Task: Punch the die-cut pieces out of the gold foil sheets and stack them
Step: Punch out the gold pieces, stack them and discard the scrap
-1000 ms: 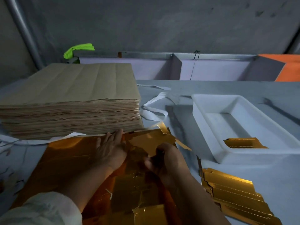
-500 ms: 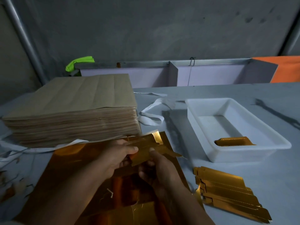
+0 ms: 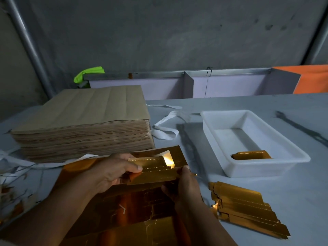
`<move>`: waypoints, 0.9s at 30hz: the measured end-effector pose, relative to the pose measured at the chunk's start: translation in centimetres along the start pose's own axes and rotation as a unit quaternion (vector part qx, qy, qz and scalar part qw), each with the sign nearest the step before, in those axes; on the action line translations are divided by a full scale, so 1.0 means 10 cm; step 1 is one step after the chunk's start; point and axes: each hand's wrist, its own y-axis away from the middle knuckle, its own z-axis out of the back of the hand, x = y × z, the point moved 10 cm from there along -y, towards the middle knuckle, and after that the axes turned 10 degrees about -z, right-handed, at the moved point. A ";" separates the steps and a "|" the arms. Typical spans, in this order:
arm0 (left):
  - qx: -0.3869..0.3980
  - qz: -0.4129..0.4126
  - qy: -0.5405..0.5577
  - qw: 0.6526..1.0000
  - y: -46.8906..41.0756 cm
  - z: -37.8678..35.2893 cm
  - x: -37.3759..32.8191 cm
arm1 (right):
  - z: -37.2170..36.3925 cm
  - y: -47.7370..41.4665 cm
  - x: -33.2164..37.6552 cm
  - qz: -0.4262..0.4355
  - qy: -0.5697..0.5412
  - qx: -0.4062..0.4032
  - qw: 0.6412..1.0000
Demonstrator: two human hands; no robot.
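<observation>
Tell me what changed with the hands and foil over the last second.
The left hand left off pressing the gold sheet and gripped the left end of the punched piece; the right hand kept its right end, and the piece came up off the sheet. The stack of pieces, white tray and brown paper stack stayed put.

The grey table (image 3: 230, 103) bears a brown sheet stack (image 3: 85, 121), white tray (image 3: 266, 168), gold foil sheet (image 3: 134, 206) and stacked gold pieces (image 3: 248, 210)

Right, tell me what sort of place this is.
Probably a packaging or print-finishing workshop: a tall stack of brown sheets, a pile of punched gold foil pieces and a white plastic tray.
</observation>
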 end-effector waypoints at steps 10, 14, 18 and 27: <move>0.014 0.003 0.048 0.999 0.21 0.10 -0.01 | -0.07 0.03 0.04 0.030 0.029 0.046 0.998; 0.000 -0.026 0.099 0.995 0.19 -0.06 -0.17 | -0.06 0.06 -0.03 0.017 0.085 0.026 0.996; 0.020 -0.044 0.098 0.994 0.18 -0.28 -0.32 | -0.06 0.18 -0.08 0.014 -0.004 0.080 0.997; 0.008 -0.055 0.075 0.996 0.16 -1.00 -0.68 | -0.24 0.78 0.07 0.394 0.544 -0.050 0.739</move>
